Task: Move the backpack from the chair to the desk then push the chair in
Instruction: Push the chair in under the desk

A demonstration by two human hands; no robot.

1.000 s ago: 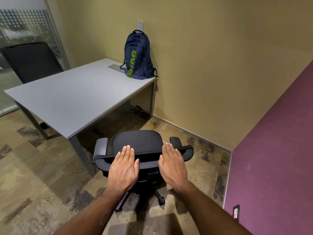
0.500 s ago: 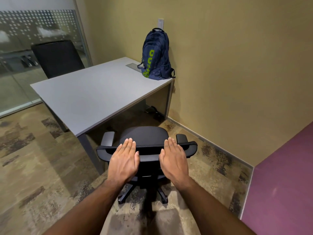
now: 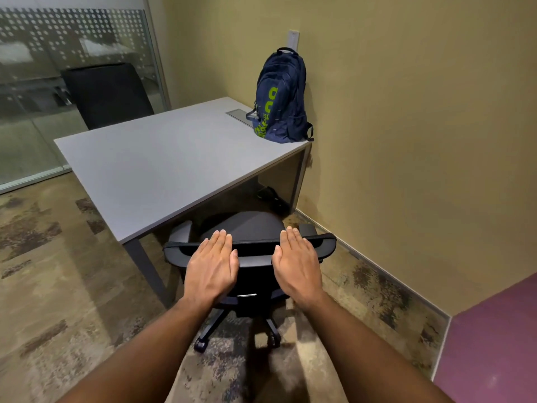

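Observation:
A navy backpack (image 3: 280,97) with green lettering stands upright on the far right corner of the grey desk (image 3: 162,167), leaning against the wall. The black office chair (image 3: 250,228) is at the desk's near edge, its seat partly under the tabletop. My left hand (image 3: 213,266) and my right hand (image 3: 297,266) lie flat, fingers together and extended, against the top of the chair's backrest. Neither hand grips anything.
A second black chair (image 3: 107,94) stands behind the desk by a frosted glass wall (image 3: 58,53). A yellow wall runs close on the right, with a purple wall (image 3: 494,344) at the near right. Cables (image 3: 270,196) lie under the desk. Patterned carpet covers the floor.
The chair has rolled forward toward the desk with both hands on its backrest; its seat now reaches under the tabletop. The view has shifted right relative to the room.

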